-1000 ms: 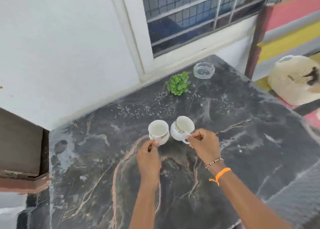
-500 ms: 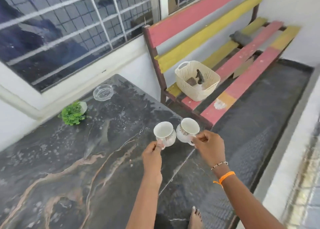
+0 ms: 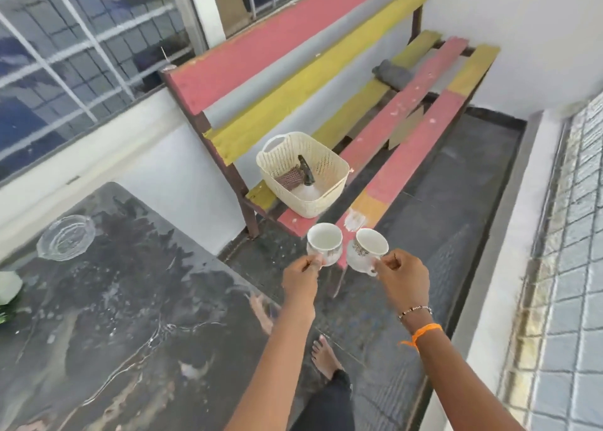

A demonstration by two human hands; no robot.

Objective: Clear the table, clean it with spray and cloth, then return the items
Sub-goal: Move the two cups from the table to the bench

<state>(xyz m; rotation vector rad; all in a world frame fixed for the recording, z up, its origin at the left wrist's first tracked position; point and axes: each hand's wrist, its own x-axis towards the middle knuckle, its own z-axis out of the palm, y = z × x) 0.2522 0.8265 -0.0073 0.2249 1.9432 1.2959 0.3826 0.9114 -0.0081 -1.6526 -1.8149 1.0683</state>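
Note:
My left hand [image 3: 300,279] pinches the handle of a white patterned cup [image 3: 324,246], and my right hand [image 3: 403,275] grips the handle of a second white cup [image 3: 367,249]. Both cups hang in the air past the right edge of the dark marble table [image 3: 124,316], just short of the near end of the red and yellow bench [image 3: 404,156]. A cream plastic basket [image 3: 329,199] stands on the bench seat with a spray bottle [image 3: 306,176] and a folded cloth [image 3: 290,179] inside. A clear glass dish [image 3: 67,238] stays on the table.
A small green plant in a white pot [image 3: 8,292] shows at the table's left edge. A grey cloth bundle [image 3: 393,73] lies at the far end of the bench. My bare feet [image 3: 324,359] stand on the dark floor between table and bench. A low white wall [image 3: 509,267] runs along the right.
Both hands have lifted the two cups off the table and carried them right, past the table edge toward the bench. My view has swung right with them.

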